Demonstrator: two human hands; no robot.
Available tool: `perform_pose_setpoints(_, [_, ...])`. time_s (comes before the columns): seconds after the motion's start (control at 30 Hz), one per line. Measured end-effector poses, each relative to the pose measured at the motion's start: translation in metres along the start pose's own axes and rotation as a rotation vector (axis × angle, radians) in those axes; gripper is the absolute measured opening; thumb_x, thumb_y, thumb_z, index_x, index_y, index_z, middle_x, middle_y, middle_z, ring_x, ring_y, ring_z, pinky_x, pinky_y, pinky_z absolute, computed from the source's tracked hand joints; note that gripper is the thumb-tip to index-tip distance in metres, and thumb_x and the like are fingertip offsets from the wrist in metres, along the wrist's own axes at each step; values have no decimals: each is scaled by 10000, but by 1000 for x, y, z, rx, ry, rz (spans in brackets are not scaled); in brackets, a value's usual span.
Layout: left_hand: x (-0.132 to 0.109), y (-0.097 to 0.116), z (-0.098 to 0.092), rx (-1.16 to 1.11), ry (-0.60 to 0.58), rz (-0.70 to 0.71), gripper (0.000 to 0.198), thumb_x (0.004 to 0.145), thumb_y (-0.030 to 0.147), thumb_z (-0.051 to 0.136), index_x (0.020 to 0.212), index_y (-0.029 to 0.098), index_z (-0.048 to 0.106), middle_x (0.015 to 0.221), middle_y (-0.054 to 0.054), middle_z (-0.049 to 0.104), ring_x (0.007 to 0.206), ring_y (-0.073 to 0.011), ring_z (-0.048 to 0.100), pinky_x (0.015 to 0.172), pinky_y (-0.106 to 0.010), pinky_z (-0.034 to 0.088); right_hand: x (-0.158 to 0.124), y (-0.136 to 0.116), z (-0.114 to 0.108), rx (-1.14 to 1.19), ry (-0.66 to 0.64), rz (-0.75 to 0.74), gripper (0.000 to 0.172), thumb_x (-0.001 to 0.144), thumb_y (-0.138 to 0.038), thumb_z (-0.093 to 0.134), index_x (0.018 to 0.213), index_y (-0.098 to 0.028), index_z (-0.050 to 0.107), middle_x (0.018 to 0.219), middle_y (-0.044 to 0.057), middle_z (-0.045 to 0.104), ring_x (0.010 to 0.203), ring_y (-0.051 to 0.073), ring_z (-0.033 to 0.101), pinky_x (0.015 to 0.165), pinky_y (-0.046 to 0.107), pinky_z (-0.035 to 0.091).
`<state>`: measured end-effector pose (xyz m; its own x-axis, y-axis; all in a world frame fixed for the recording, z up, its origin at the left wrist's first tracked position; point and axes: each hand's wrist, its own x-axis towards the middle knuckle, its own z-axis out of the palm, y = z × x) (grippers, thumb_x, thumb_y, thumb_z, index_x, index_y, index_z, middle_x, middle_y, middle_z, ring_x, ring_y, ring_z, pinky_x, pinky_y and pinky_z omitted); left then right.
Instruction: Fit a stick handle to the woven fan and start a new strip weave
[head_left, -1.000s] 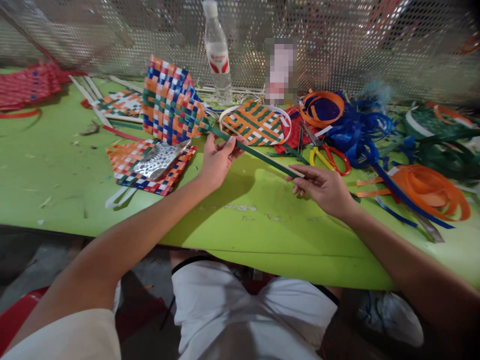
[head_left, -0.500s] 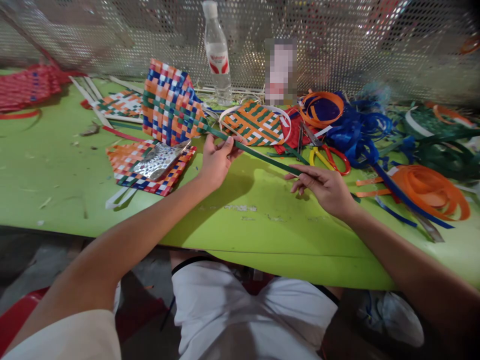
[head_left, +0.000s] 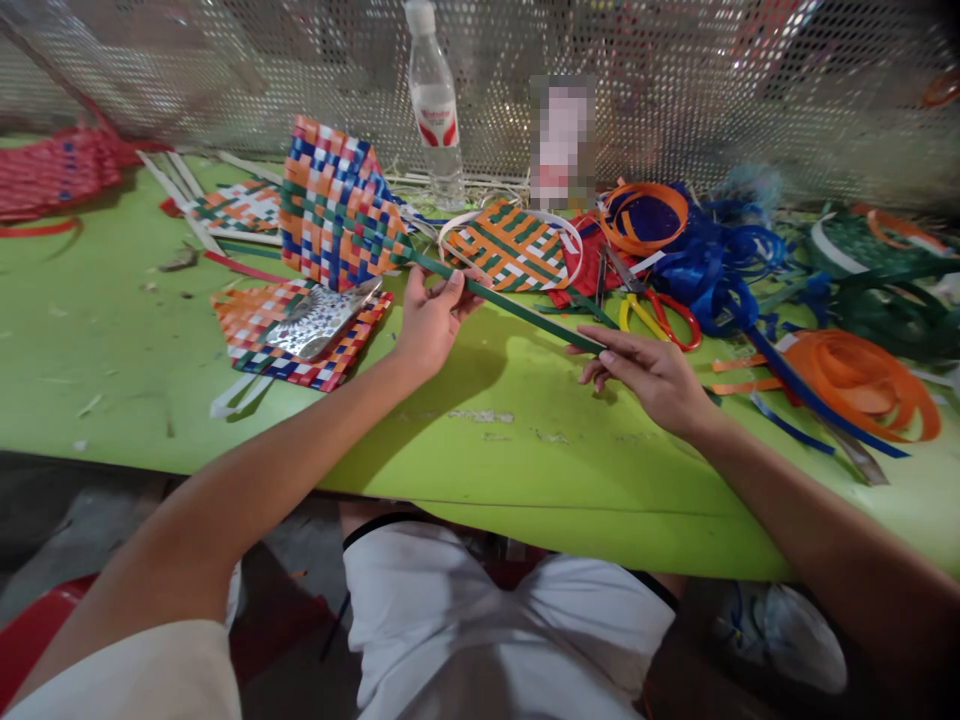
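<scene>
A flat green strip (head_left: pixel 525 312) runs between my two hands, sloping down to the right. My left hand (head_left: pixel 435 318) pinches it near the corner of a multicoloured woven piece (head_left: pixel 337 210), which stands tilted up to the left with the strip joined at its corner. My right hand (head_left: pixel 649 375) grips the strip's lower right part between thumb and fingers. Below the raised piece lies another woven piece (head_left: pixel 240 330) with a patterned, phone-like flat object (head_left: pixel 319 325) on it. Behind my left hand is an orange, green and white woven piece (head_left: pixel 510 245) with a white band.
Scissors (head_left: pixel 660 318) with yellow and red handles lie beyond my right hand. Blue strips (head_left: pixel 720 260) and an orange coil (head_left: pixel 855 385) are heaped at the right. A clear bottle (head_left: pixel 439 120) stands before a perforated metal panel (head_left: pixel 315 60). The green table's (head_left: pixel 465 470) edge is near my lap.
The raised woven piece has shifted slightly to the left. Both hands keep their hold on the green strip, almost unmoved.
</scene>
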<state>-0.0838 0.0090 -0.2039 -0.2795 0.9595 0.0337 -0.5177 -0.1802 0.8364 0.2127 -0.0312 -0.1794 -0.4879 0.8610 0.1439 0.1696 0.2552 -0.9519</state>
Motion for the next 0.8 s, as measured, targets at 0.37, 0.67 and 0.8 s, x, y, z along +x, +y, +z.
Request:
perform_pose_setpoints(0.37, [-2,0,-1,36,-54,41,303,906,196,856,983,266,571,1005,24,832,1158,-189,800,1067,-339,628,0,5,-2,-28,36,72,490,1010,-456,729,1443,-228,737,974,88,833,839,231,767,683,385,631])
perform_pose_setpoints(0.67, [-6,2,-2,62,-151,38,365,890,263,885,1061,279,563,1005,32,824,1122,-186,809,1009,-324,644,2,7,4,-74,118,134,468,932,-584,804,1215,-213,830,1033,110,846,692,184,749,645,366,647])
perform_pose_setpoints(0.8, [-6,4,-2,69,-155,9,359,903,242,868,1090,281,564,993,33,821,1085,-186,817,991,-324,653,0,8,3,-64,83,162,529,906,-622,813,1218,-195,816,1005,121,843,694,197,746,643,372,633])
